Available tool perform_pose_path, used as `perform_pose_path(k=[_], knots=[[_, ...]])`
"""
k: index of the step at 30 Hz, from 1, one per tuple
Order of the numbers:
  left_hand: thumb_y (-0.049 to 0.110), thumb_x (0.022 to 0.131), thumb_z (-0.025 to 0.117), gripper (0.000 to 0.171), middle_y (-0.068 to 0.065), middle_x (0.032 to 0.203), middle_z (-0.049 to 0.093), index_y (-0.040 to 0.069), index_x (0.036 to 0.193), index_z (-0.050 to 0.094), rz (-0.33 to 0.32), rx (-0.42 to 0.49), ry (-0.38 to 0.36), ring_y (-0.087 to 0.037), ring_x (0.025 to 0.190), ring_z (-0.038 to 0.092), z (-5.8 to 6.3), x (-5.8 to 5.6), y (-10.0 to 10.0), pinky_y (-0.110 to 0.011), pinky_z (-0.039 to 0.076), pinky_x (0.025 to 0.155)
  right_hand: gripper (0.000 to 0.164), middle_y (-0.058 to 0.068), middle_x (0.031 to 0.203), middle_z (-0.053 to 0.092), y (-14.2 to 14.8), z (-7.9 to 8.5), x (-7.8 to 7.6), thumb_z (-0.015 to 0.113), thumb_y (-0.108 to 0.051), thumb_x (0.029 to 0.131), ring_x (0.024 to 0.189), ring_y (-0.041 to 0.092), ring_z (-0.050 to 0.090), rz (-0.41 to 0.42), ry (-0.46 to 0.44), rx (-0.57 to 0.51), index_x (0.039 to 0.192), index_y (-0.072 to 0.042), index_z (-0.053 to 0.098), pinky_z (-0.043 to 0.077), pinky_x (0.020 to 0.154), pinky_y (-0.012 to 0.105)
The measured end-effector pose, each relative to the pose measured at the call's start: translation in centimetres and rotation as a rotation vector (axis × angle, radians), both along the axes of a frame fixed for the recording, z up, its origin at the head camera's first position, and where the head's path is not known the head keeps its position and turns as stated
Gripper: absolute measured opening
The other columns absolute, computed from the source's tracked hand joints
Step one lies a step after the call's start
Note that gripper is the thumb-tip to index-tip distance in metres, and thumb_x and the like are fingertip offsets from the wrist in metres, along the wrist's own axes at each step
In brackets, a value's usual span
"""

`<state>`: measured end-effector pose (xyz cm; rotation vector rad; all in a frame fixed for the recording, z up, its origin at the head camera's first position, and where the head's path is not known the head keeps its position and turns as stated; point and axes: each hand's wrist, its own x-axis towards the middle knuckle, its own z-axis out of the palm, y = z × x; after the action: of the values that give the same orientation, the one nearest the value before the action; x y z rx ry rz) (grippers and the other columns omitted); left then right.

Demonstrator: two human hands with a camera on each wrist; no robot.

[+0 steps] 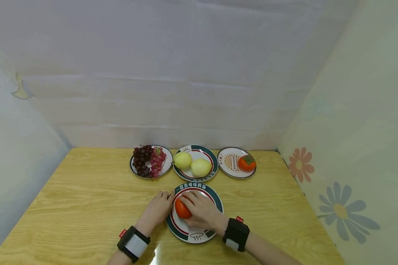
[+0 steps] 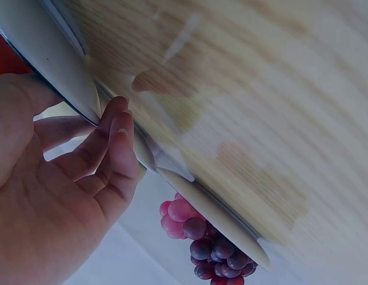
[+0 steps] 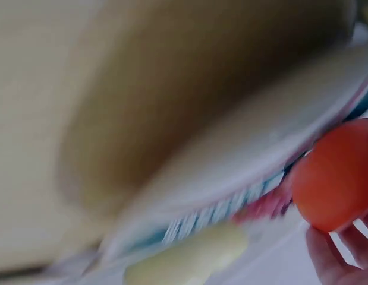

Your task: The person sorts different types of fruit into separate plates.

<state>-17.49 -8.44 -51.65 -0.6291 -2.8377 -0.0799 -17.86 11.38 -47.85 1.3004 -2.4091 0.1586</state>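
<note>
My right hand (image 1: 203,211) grips an orange-red persimmon (image 1: 182,209) over a white plate with a dark green rim (image 1: 218,200). In the right wrist view the fingers (image 3: 332,258) curl round the smooth persimmon (image 3: 335,178), tilted above the plate. At that plate's left edge, my left hand (image 1: 157,209) holds the rim between thumb and fingers. The left wrist view shows the bent fingers (image 2: 115,139) against the plate's pale underside (image 2: 53,53); part of the thumb is hidden there.
Behind stand three plates in a row: a left plate (image 1: 168,169) with dark and pink grapes (image 1: 157,162), a middle plate (image 1: 199,148) with two yellow-green pears (image 1: 201,168), and a right plate (image 1: 227,154) with another persimmon (image 1: 247,163). Cloth walls (image 1: 185,92) border the wooden table (image 1: 86,198).
</note>
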Motion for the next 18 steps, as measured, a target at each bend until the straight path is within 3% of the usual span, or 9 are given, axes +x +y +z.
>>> perform_pose_path(k=[4,7,9,13,18], knots=[[0.018,0.088,0.058,0.037,-0.014,0.099,0.061,0.003,0.122,0.057,0.000,-0.009,-0.044,-0.026,0.088,0.055,-0.1,0.0,0.0,-0.037,0.051,0.075,0.067,0.011,0.120,0.054,2.6,2.2,-3.5,0.076,-0.033,0.066,0.105,0.025,0.051,-0.122,0.034,-0.205,0.123,-0.006,0.052,0.051,0.084,0.036],[0.018,0.090,0.056,0.037,-0.015,0.102,0.060,0.002,0.123,0.056,0.000,-0.008,-0.078,-0.028,0.091,0.055,0.0,-0.1,0.0,-0.038,0.050,0.078,0.068,0.015,0.118,0.054,5.2,3.7,-6.9,0.077,-0.030,0.066,0.105,0.030,0.051,-0.331,0.029,-0.345,0.123,-0.004,0.051,0.052,0.079,0.043],[0.018,0.090,0.055,0.038,-0.015,0.103,0.060,0.002,0.124,0.055,0.000,-0.006,-0.093,-0.028,0.093,0.054,0.1,-0.2,0.0,-0.039,0.050,0.079,0.068,0.016,0.118,0.053,7.1,4.0,-9.2,0.077,-0.030,0.066,0.105,0.032,0.050,-0.486,0.012,-0.381,0.123,-0.003,0.049,0.052,0.079,0.047],[0.018,0.090,0.055,0.038,-0.016,0.104,0.060,0.002,0.125,0.054,-0.002,-0.004,-0.097,-0.029,0.094,0.055,0.1,-0.3,0.0,-0.039,0.050,0.080,0.069,0.019,0.119,0.052,10.0,2.9,-12.5,0.077,-0.032,0.068,0.108,0.037,0.049,-0.652,-0.067,-0.311,0.123,-0.001,0.048,0.051,0.079,0.052],[0.019,0.090,0.056,0.039,-0.015,0.104,0.060,0.002,0.125,0.055,-0.009,-0.016,-0.088,-0.028,0.094,0.055,0.1,-0.2,0.0,-0.038,0.050,0.080,0.068,0.021,0.117,0.053,11.8,0.1,-14.3,0.075,-0.036,0.070,0.105,0.039,0.051,-0.702,-0.150,-0.151,0.122,0.001,0.049,0.052,0.073,0.053]])
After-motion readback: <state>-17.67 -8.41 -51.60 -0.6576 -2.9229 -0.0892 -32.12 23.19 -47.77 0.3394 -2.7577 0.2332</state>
